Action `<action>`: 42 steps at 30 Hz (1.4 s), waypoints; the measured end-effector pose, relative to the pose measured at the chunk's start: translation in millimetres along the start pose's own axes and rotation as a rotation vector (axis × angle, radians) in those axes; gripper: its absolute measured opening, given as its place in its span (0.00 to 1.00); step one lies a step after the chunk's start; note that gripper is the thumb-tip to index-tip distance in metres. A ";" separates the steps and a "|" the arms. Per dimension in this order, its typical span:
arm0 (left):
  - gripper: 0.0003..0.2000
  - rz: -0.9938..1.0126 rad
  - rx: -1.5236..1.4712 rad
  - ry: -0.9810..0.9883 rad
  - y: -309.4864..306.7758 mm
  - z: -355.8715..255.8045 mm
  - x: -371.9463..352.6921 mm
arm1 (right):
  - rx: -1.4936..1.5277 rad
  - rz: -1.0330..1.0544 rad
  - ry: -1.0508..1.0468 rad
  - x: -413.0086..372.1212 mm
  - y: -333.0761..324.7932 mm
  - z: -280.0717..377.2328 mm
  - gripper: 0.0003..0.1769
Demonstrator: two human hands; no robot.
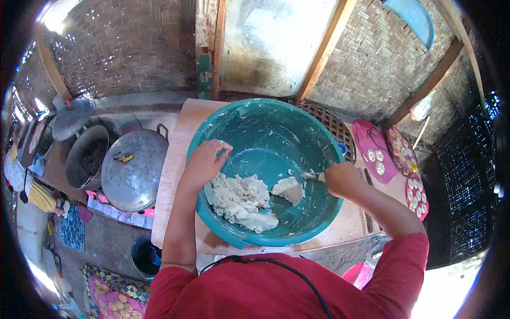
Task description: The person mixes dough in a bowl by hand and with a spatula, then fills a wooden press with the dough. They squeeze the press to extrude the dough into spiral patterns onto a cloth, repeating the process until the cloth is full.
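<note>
Woven wall: stands behind the bench, with upright wooden posts and a pale panel between sections.
Bench: light wooden top, bearing the basin and reaching past it on both sides.
Basin: wide, round and green, upright on the bench in front of the person; its inner wall is streaked with pale residue.
Lidded pot: grey metal, left of the bench, a yellowish tie on the lid's handle.
Open pot: beside the lidded pot, farther left, dark inside.
Woven tray: brown openwork, partly hidden behind the basin's far right rim.
Pink cloth: right of the tray, carrying three pale rounds; more rounds lie on patterned pieces farther right.
Dough mass: pale, rough and lumpy, in the basin's near left part.
Left hand: over the basin's left side, above the dough mass; fingers bent toward the thumb with a gap between, residue on the fingertips, nothing seen in its hold.
Right hand: at the basin's right rim, fingers closed around the handle of a tool.
Small lump: pale, smoother, in the basin just right of the dough mass.
Tool: slim, its smeared end pointing left into the basin near the small lump; whether they touch cannot be told.
</note>
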State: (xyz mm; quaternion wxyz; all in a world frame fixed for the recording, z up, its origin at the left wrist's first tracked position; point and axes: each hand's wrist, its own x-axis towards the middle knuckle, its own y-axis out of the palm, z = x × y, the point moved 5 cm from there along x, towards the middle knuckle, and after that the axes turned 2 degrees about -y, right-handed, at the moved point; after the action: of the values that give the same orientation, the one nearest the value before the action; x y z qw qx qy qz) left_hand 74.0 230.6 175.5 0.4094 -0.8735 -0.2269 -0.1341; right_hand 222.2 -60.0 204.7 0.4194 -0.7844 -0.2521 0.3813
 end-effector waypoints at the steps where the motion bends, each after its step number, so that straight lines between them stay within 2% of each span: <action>1: 0.08 -0.003 0.001 0.007 -2.0 -1.8 2.6 | 0.023 0.004 -0.020 9.0 27.5 -1.4 0.11; 3: 0.07 -0.003 0.017 0.038 -2.1 -4.3 0.4 | 0.049 0.023 -0.045 11.4 39.7 3.3 0.10; 6: 0.08 0.010 0.000 -0.005 4.5 3.9 4.5 | 0.205 0.164 -0.051 -8.8 21.4 31.0 0.11; 10: 0.07 0.025 0.036 -0.005 -0.4 1.9 1.5 | 0.375 0.162 -0.154 -39.1 -5.1 74.9 0.13; 12: 0.07 0.016 -0.042 -0.056 -0.7 8.4 -0.1 | 0.347 0.004 -0.278 -49.4 -19.4 96.8 0.14; 16: 0.07 0.014 -0.137 -0.043 0.0 2.9 4.1 | 0.423 -0.087 -0.359 -25.0 0.6 139.2 0.10; 19: 0.07 -0.006 -0.144 -0.013 -4.1 4.1 12.6 | 0.344 -0.121 -0.413 -39.7 -18.9 123.2 0.11; 21: 0.07 0.040 -0.107 -0.037 -3.4 0.8 9.9 | 0.206 -0.060 -0.403 -61.8 -51.4 90.8 0.12; 23: 0.07 0.012 -0.094 0.015 -2.0 6.2 7.6 | 0.149 -0.016 -0.197 -76.9 -90.0 53.5 0.12; 24: 0.07 0.027 -0.091 0.015 -2.7 5.5 7.0 | 0.128 -0.097 -0.137 -66.5 -90.8 37.6 0.10; 25: 0.07 0.041 -0.085 0.017 -2.6 4.4 6.5 | 0.106 -0.181 -0.076 -54.1 -81.5 25.3 0.09; 28: 0.07 0.016 -0.116 -0.004 -3.6 2.4 6.9 | -0.004 -0.114 -0.007 -2.8 -19.3 6.2 0.08; 33: 0.07 0.033 -0.059 0.013 -2.4 4.9 5.9 | 0.066 -0.200 0.068 16.8 22.1 4.8 0.10; 35: 0.07 0.039 -0.087 0.006 -3.8 1.7 6.4 | 0.088 -0.198 0.063 15.2 31.4 6.0 0.10; 38: 0.07 0.088 -0.059 -0.072 -2.1 2.3 9.9 | 0.135 -0.101 0.012 2.6 11.6 17.5 0.10; 40: 0.07 0.069 -0.050 0.002 -0.4 2.8 9.2 | 0.213 -0.138 -0.001 -0.8 6.1 23.1 0.09; 42: 0.07 0.078 -0.064 -0.009 1.4 1.9 8.0 | 0.212 -0.145 0.021 8.9 22.9 18.8 0.10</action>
State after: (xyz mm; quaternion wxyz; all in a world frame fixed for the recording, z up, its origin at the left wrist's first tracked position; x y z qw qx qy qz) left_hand 81.6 233.5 176.8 0.3850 -0.8949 -0.1902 -0.1212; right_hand 214.0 -56.7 175.1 0.5290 -0.7193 -0.2618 0.3663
